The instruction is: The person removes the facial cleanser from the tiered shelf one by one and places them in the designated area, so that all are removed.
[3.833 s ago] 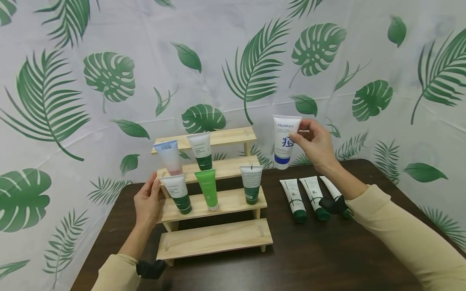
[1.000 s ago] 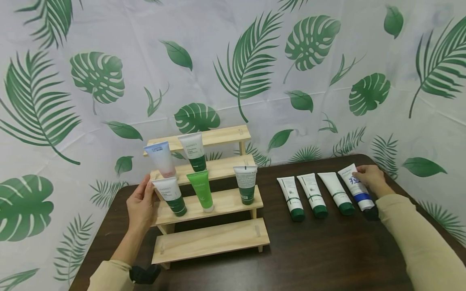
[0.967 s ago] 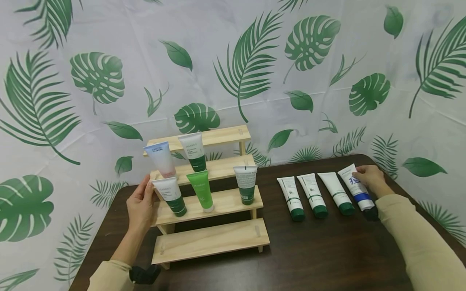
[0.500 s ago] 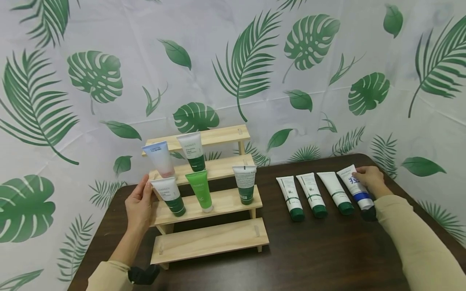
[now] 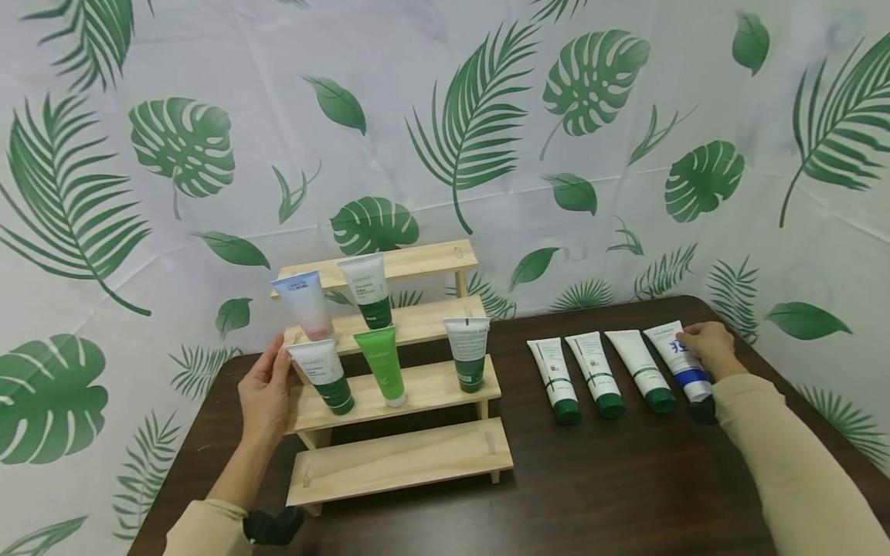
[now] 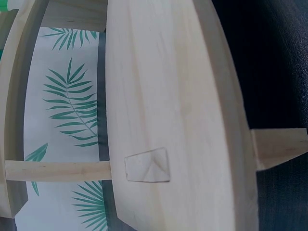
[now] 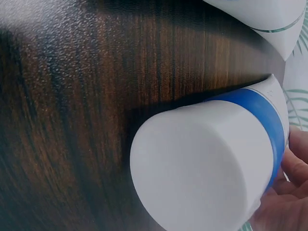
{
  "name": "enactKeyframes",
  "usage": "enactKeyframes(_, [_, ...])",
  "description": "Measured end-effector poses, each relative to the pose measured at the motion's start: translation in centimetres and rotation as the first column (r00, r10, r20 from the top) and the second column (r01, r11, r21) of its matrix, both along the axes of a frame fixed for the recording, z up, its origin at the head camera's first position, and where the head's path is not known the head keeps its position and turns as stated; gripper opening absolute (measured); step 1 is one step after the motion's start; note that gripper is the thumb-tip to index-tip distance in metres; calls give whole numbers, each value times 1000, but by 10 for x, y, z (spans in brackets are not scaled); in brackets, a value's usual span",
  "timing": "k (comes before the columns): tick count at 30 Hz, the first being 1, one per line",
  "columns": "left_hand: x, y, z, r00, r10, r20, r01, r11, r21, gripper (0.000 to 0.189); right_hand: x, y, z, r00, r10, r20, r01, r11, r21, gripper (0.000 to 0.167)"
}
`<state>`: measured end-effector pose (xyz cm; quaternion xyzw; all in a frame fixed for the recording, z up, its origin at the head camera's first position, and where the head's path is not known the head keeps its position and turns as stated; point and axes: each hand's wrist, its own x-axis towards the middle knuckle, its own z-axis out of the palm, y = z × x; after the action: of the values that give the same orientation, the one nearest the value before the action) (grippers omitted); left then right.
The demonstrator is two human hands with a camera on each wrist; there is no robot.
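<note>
the blue-banded tube (image 5: pixel 671 352), white with blue lettering and a smooth white cap, lies pinched by the right hand (image 5: pixel 711 347). the left hand (image 5: pixel 265 395) grips the wooden stand (image 5: pixel 403 460).

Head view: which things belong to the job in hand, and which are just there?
Seemingly in the job:
- right hand, gripping the blue-banded tube
- left hand, at the wooden rack
- five standing tubes on the rack
- three green-capped tubes, lying flat

Just there:
- table underneath
- leaf-print backdrop
- black wrist gadgets
</note>
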<state>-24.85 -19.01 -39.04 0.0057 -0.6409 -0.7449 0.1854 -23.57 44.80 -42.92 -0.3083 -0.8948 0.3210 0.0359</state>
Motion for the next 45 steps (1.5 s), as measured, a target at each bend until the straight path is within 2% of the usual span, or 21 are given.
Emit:
enactKeyframes(11, [-1, 0, 0, 1000, 2, -15, -1, 1000, 27, 47, 2, 1, -2, 1000, -19, -7, 19, 1000, -2, 37])
enactKeyframes(27, [-2, 0, -2, 1000, 8, -14, -8, 1000, 29, 47, 2, -3, -1, 997, -72, 36, 72, 997, 16, 37])
enactKeyframes(36, [-2, 0, 0, 1000, 12, 2, -12, 1000, 12, 47, 7, -2, 5, 999, -28, 32, 26, 998, 54, 39])
enactKeyframes(41, [-3, 0, 1, 999, 21, 24, -20, 999, -30, 47, 9, -1, 8, 999, 6, 32, -9, 998, 66, 41])
enactKeyframes(45, [-3, 0, 2, 999, 25, 36, -24, 999, -37, 47, 9, -1, 12, 999, 36, -2, -36, 995, 93, 43])
